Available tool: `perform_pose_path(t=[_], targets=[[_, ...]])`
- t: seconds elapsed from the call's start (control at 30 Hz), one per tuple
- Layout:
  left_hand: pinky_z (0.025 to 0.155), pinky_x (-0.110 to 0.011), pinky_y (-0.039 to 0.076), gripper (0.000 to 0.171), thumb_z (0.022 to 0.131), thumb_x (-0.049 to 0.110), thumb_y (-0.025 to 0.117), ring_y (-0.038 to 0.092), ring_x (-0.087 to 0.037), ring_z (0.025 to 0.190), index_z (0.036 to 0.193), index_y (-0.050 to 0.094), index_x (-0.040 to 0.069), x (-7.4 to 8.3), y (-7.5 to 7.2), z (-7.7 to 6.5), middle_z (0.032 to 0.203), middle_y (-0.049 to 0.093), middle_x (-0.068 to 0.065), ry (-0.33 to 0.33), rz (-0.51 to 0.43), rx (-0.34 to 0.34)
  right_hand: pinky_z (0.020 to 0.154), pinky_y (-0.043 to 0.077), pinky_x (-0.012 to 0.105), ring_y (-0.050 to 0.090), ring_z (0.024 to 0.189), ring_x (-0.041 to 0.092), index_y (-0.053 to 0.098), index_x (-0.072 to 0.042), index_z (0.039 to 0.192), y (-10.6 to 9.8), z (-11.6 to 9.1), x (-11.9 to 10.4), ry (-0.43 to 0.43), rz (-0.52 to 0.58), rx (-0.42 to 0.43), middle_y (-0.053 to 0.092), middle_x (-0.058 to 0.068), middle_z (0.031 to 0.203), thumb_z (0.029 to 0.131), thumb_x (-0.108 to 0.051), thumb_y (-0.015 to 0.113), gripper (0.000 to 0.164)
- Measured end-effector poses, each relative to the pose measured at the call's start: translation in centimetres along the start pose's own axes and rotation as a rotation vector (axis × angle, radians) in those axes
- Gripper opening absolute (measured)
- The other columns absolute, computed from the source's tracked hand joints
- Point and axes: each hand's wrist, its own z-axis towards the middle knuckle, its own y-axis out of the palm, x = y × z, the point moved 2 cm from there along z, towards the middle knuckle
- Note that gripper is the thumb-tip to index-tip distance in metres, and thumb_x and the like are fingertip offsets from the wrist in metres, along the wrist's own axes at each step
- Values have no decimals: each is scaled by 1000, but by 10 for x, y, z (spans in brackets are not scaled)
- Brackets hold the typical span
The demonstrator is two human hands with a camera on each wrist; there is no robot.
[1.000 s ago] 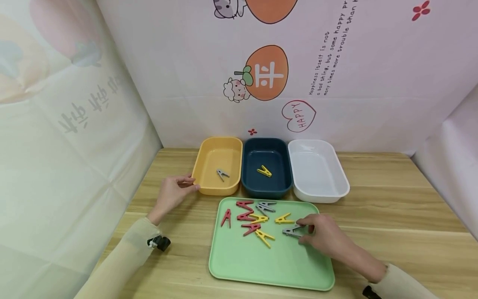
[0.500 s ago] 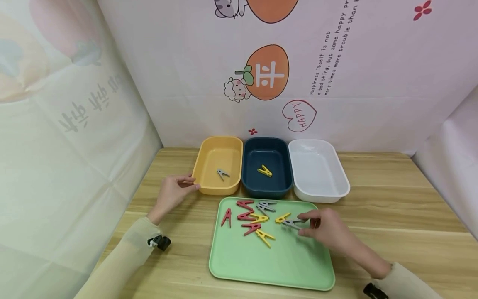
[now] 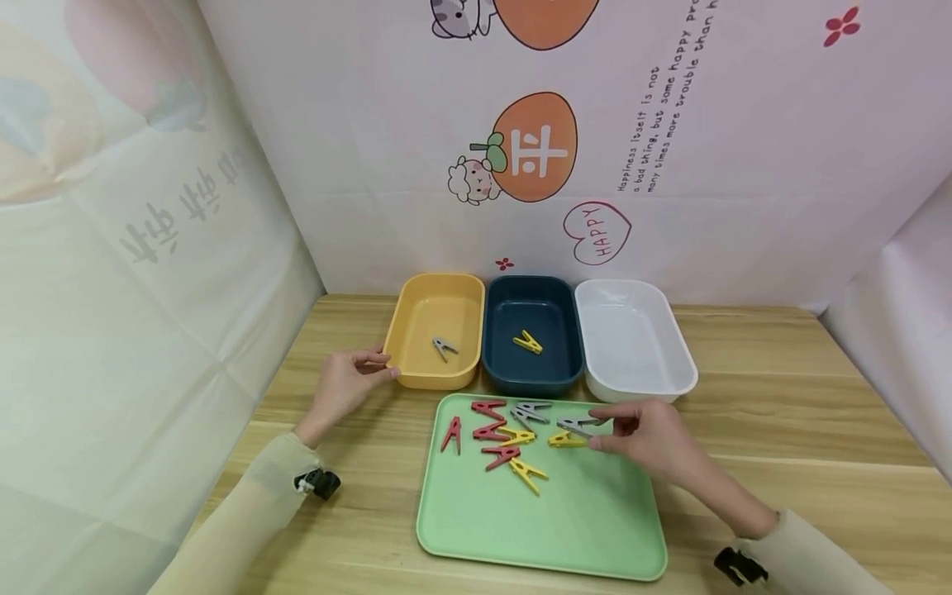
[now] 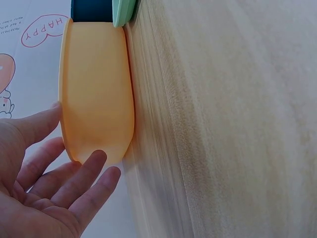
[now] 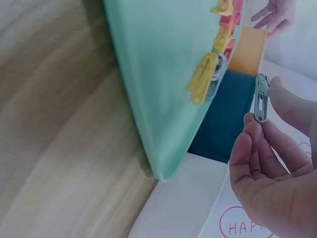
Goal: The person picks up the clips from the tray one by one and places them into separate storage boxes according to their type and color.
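Now the right hand [image 3: 649, 436], pinching a gray clip [image 3: 573, 425], has moved up-frame, leaving one fewer on the tray [image 3: 521, 529]. The left hand [image 3: 344, 387], fingers loose, touches the yellow bin [image 3: 431, 381].

The table [image 3: 781, 372] has a light wood top, its grain running from side to side. Behind the table rises a white back sheet [image 3: 372, 124]. Just above the table's back edge the sheet bears a small flower [image 3: 504, 264] in red and a red heart [image 3: 597, 233] reading HAPPY. Higher over the table come an orange fruit [image 3: 550, 147] with a white character, a sheep [image 3: 473, 180] against it, and steeply slanting lettering [image 3: 654, 132]. Highest above the table, a cat [image 3: 455, 18] is cut off. Left of the table, a creased left sheet [image 3: 74, 330] carries faded prints [image 3: 134, 54]; right of the table hangs a pale right sheet [image 3: 907, 306]. Soft light covers the table.
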Motion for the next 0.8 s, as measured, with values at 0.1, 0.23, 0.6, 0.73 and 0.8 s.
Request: perform_pose_path(t=[0.1,0.23,0.6,0.73,0.8], targets=[[82,-41,63,30,88,16,89,76,-33,102,109,80,-3,0,0,0,131,70,-20,-3,-3,0,53,44,25,57,69,16,81,-2,115,-3,5,-2,21,20,-5,69,-4,80,83,-16,92,37],[82,-42,63,30,88,17,89,76,-32,102,109,80,-2,0,0,0,131,70,-20,-3,-1,0,55,46,26,59,72,20,82,-4,115,-7,12,-5,41,35,-8,68,-2,78,84,-15,92,35],[81,-39,63,30,88,15,89,76,-33,103,109,80,-3,0,0,1,130,70,-21,1,-18,0,57,47,26,59,74,21,82,-3,114,-11,31,-12,24,66,42,76,1,91,85,-18,92,34],[81,-38,63,30,88,15,89,76,-34,103,109,80,-3,-1,0,0,130,70,-21,3,-13,-1,55,45,26,58,73,23,81,-2,115,-14,40,-14,23,73,55,73,2,85,85,-16,91,35],[81,-38,63,30,88,15,89,76,-33,103,109,80,-3,-1,0,0,130,70,-21,2,-9,0,55,44,26,57,73,24,81,-2,116,-15,44,-16,17,74,54,72,2,83,85,-16,91,35]])
